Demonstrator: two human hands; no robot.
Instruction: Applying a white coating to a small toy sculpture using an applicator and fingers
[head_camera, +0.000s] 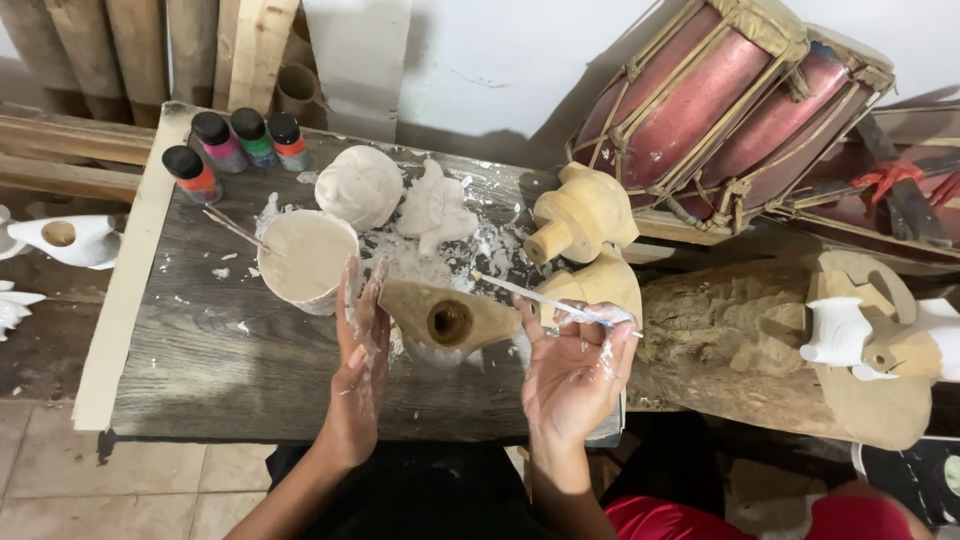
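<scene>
Bare wood still shows on the carving (440, 320) we steady on the board (250, 350) with flat left hand (362, 350); right hand (575, 365) pinches brush (545, 298). Painting looks barely started.

left hand (358, 340): flat against the side of a wooden carving (445, 318) with a round hole, fingers smeared white.
right hand (578, 362): palm up, pinching a thin paintbrush (545, 299) pointing left.
cup (306, 258): white paint, just beside the left hand.
paint bottles (235, 148): four, back left corner.
surface (220, 350): dark wood, splattered white.
drums (735, 95): red, upper right.
</scene>
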